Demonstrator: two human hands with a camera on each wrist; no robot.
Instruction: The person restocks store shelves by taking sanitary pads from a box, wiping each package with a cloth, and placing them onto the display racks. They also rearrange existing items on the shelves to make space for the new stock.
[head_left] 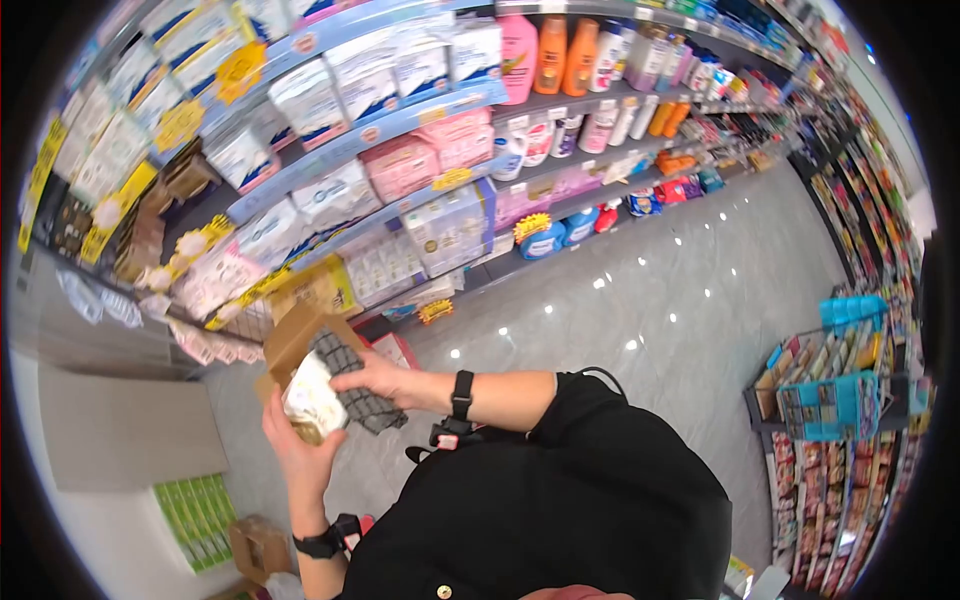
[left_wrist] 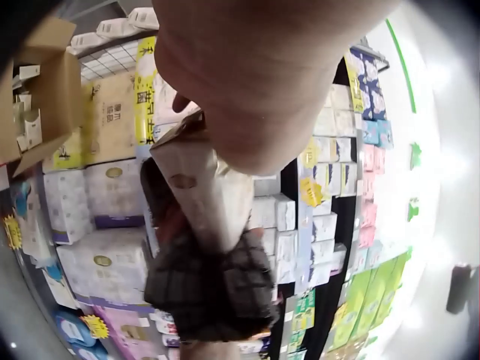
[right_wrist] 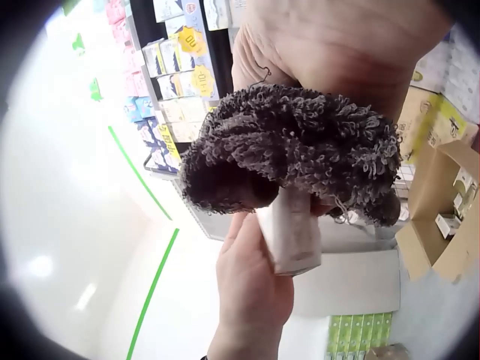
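Observation:
My left hand point(head_left: 297, 447) grips a white pack point(head_left: 314, 393) with faint printing, its fingers on one side and thumb on the other. A dark grey checked cloth point(head_left: 372, 412) hangs from my right hand point(head_left: 384, 378), which presses it against the pack. In the left wrist view, the cloth point(left_wrist: 210, 289) covers one end of the pack point(left_wrist: 201, 184). Seen from the right wrist, the cloth point(right_wrist: 300, 142) is looped and shaggy, bunched under the right hand point(right_wrist: 322, 45), and the pack point(right_wrist: 291, 236) sticks out below it beside the left hand point(right_wrist: 255, 274).
An opened cardboard carton point(right_wrist: 427, 217) with several small boxes inside stands just beyond the hands. Shelves of tissue packs point(head_left: 335, 195) and bottles point(head_left: 565, 58) run along the far side. A beige block-like panel point(head_left: 130, 430) is at the left, above grey floor point(head_left: 600, 330).

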